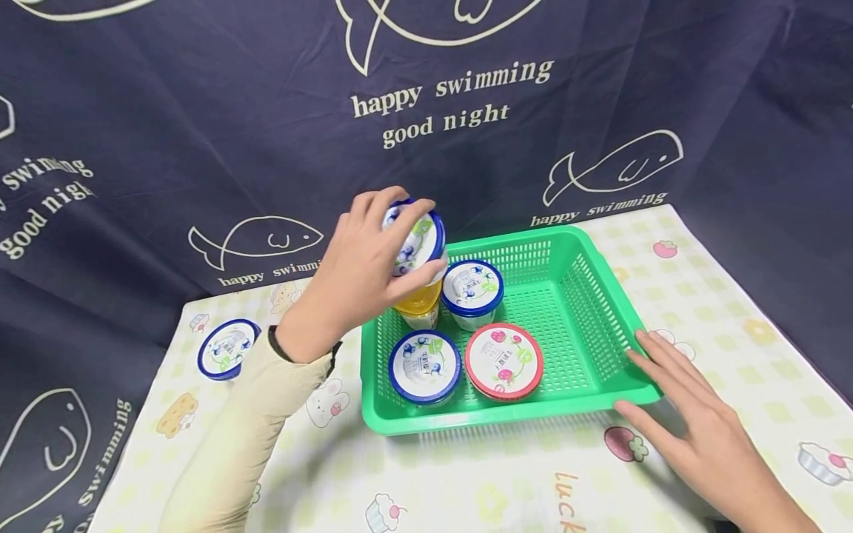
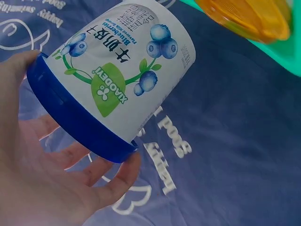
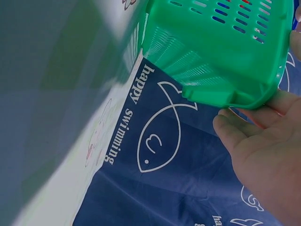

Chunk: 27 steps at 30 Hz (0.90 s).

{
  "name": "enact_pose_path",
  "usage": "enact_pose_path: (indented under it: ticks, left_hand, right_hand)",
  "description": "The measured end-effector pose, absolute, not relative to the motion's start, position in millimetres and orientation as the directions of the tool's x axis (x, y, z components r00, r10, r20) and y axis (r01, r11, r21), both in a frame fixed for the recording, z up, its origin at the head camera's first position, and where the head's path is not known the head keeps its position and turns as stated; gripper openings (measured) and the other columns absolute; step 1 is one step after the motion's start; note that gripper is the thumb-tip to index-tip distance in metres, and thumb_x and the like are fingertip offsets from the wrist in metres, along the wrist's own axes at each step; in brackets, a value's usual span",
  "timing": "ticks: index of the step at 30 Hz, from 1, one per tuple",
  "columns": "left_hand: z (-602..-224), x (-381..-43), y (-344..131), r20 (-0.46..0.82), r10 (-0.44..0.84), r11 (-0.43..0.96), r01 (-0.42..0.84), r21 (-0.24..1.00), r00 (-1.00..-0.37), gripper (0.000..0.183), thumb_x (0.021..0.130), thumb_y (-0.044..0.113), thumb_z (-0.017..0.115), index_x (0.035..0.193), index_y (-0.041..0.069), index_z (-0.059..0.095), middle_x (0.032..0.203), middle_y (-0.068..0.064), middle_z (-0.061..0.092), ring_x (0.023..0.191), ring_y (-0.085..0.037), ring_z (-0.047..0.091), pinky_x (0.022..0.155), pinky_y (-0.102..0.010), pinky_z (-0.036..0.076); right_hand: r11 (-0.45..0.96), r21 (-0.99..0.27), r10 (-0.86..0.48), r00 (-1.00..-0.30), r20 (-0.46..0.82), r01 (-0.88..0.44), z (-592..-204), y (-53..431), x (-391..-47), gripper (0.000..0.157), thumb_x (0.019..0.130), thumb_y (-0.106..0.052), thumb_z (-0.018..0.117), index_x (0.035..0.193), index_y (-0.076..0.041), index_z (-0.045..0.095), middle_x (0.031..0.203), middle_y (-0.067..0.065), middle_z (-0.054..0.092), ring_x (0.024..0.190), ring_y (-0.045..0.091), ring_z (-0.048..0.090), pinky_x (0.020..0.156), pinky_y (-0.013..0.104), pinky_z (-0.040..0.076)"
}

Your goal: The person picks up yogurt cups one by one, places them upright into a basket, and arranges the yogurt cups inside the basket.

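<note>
My left hand (image 1: 353, 274) grips a blueberry milk pudding cup (image 2: 122, 70) by its blue lid, holding it tilted over the back left of the green basket (image 1: 506, 422). Just under it is a yellow-orange cup (image 1: 421, 302), partly hidden by the hand. Also in the basket are two blue-lidded cups, one at the back (image 1: 472, 287) and one at the front (image 1: 424, 366), plus a red-lidded cup (image 1: 504, 361) beside the front one. With fingers extended, my right hand (image 1: 706, 433) touches the basket's front right corner.
Another blue-lidded cup (image 1: 228, 349) stands on the patterned tablecloth (image 1: 320, 474), left of the basket and partly behind my left forearm. A dark blue cloth (image 1: 280, 126) with fish and lettering hangs behind the table. The basket's right part shows bare floor.
</note>
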<state>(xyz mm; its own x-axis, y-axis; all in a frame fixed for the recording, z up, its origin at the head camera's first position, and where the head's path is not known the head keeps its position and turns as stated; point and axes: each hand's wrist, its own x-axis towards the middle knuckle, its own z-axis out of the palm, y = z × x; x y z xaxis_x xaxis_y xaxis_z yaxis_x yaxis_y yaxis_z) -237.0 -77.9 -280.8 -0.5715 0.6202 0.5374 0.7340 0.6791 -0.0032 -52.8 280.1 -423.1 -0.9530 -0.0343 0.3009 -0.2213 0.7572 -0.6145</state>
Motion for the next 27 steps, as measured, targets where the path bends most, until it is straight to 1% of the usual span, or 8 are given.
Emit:
enact_pose_path:
  ticks: [4, 12, 21, 27]
  left_hand:
    - [-282.1, -237.3, -64.8, 0.526, 0.657, 0.649, 0.761, -0.028, -0.54, 0.063, 0.092, 0.058, 0.058, 0.139, 0.017, 0.054, 0.134, -0.014, 0.048, 0.122, -0.034, 0.042, 0.081, -0.048, 0.044]
    - [-285.6, -237.4, -43.1, 0.49, 0.71, 0.612, 0.787, -0.076, -0.505, 0.066, 0.092, 0.061, 0.058, 0.141, 0.017, 0.053, 0.135, -0.014, 0.048, 0.121, -0.034, 0.044, 0.076, -0.046, 0.046]
    - [-284.7, -239.8, -13.6, 0.438, 0.762, 0.567, 0.818, -0.094, -0.477, 0.067, 0.092, 0.062, 0.056, 0.143, 0.018, 0.051, 0.14, -0.013, 0.045, 0.126, -0.033, 0.043, 0.082, -0.045, 0.048]
    - [-289.2, -241.8, 3.0, 0.397, 0.802, 0.523, 0.846, -0.105, -0.447, 0.068, 0.093, 0.062, 0.056, 0.145, 0.019, 0.047, 0.143, -0.014, 0.044, 0.126, -0.032, 0.043, 0.086, -0.044, 0.048]
  right_hand:
    - [0.761, -0.608, -0.036, -0.95, 0.309, -0.227, -423.2, 279.8, -53.1, 0.074, 0.085, -0.021, 0.08, 0.151, -0.023, 0.045, 0.161, -0.006, 0.03, 0.151, 0.01, 0.017, 0.108, 0.005, 0.007]
    - [0.765, -0.598, -0.044, -0.946, 0.32, -0.238, -423.7, 279.8, -53.0, 0.074, 0.085, -0.02, 0.08, 0.15, -0.021, 0.045, 0.161, -0.005, 0.031, 0.15, 0.01, 0.017, 0.109, 0.005, 0.007]
    - [0.766, -0.601, -0.036, -0.95, 0.311, -0.226, -420.7, 281.4, -50.9, 0.074, 0.086, -0.02, 0.079, 0.151, -0.021, 0.044, 0.162, -0.006, 0.029, 0.151, 0.01, 0.016, 0.108, 0.005, 0.007]
    - [0.769, -0.585, -0.057, -0.939, 0.338, -0.258, -420.6, 281.3, -51.7, 0.074, 0.085, -0.02, 0.08, 0.15, -0.019, 0.046, 0.161, -0.004, 0.031, 0.15, 0.011, 0.018, 0.109, 0.006, 0.008]
